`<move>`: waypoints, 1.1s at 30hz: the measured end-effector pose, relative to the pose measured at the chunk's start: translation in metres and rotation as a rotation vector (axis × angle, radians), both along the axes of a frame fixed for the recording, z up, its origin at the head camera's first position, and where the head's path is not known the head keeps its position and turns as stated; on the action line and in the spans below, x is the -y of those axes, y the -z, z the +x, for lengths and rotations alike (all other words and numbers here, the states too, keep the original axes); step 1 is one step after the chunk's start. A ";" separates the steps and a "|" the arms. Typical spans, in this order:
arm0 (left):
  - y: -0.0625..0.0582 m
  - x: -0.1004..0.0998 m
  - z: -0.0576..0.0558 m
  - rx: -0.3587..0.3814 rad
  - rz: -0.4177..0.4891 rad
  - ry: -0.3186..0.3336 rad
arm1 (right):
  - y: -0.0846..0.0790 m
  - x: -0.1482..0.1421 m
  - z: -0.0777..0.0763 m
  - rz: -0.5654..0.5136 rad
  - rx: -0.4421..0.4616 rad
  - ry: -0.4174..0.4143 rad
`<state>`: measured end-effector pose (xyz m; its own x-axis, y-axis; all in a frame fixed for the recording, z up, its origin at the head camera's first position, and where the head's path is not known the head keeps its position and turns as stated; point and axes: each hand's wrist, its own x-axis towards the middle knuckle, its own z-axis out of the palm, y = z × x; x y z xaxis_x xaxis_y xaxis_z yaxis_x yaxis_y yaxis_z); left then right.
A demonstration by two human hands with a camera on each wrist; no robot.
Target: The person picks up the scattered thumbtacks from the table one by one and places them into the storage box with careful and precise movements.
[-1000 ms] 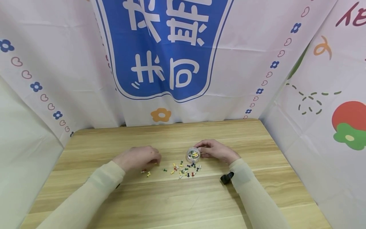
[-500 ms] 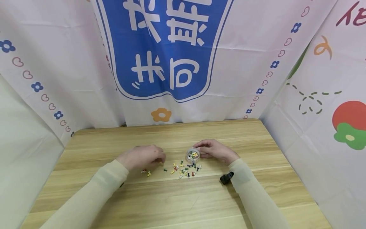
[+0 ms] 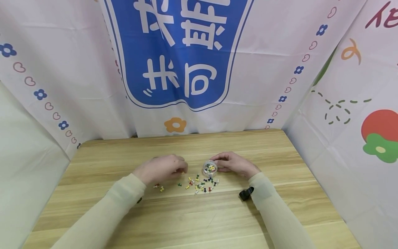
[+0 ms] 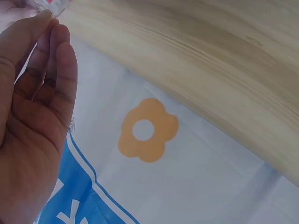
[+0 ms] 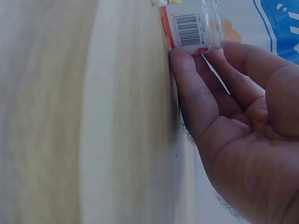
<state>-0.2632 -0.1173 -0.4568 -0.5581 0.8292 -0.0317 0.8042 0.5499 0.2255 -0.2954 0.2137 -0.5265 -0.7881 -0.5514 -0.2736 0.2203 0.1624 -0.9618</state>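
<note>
My left hand (image 3: 163, 167) hovers over the table, left of a small clear round jar. Its thumb and fingertips pinch a yellow push pin (image 3: 182, 172), mostly hidden by the fingers. In the left wrist view the fingertips of that hand (image 4: 39, 107) meet close to the jar (image 4: 53, 5). The jar (image 3: 204, 172) stands upright and uncovered, with several coloured push pins inside. My right hand (image 3: 233, 163) holds it from the right side. A barcode label (image 5: 189, 29) shows on the jar's wall in the right wrist view, above the thumb.
Loose push pins (image 3: 205, 190) in several colours lie in front of the jar. A green pin (image 3: 179, 185) and a few red and yellow pins (image 3: 162, 189) lie further left. A printed cloth (image 3: 248, 86) hangs behind the wooden table (image 3: 199, 221).
My left hand has moved right, toward the jar, carrying the yellow push pin. The right hand and the jar have stayed in place.
</note>
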 end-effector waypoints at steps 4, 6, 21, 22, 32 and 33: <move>-0.001 -0.007 0.000 -0.004 0.006 -0.014 | 0.001 -0.001 0.000 0.007 -0.011 -0.016; -0.001 -0.011 0.000 -0.008 0.010 -0.017 | 0.001 -0.001 0.000 0.009 -0.011 -0.020; -0.003 -0.046 -0.004 -0.005 0.102 -0.061 | 0.001 -0.001 0.000 0.019 -0.029 -0.034; -0.002 -0.048 -0.004 -0.012 0.107 -0.065 | 0.001 -0.001 0.000 0.020 -0.028 -0.034; 0.008 -0.073 -0.010 -0.045 0.121 -0.113 | 0.002 -0.002 0.000 0.017 -0.029 -0.047; 0.009 -0.075 -0.010 -0.046 0.119 -0.117 | 0.002 -0.002 0.000 0.016 -0.031 -0.049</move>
